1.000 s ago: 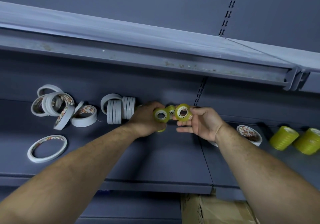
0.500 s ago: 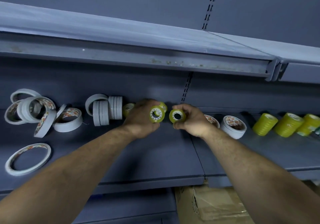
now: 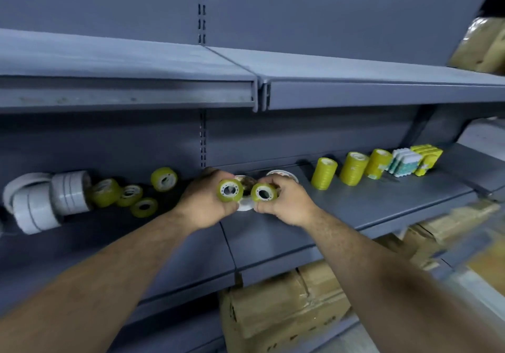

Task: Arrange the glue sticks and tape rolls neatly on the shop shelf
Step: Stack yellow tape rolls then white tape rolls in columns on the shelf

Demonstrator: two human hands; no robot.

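Two small yellow tape rolls are held just above the grey metal shelf (image 3: pixel 369 205): my left hand (image 3: pixel 205 202) curls round the left roll (image 3: pixel 230 190), my right hand (image 3: pixel 284 202) round the right roll (image 3: pixel 264 192). I judge them light, hard-cored and slick-sided, best gripped across the outer rim. Glossy loose yellow rolls (image 3: pixel 164 179) and matte white rolls (image 3: pixel 71 191) lie leftward.

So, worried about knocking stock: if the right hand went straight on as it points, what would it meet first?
Probably the white roll lying just past the right hand, beside the yellow roll in the left hand; depth is unclear.
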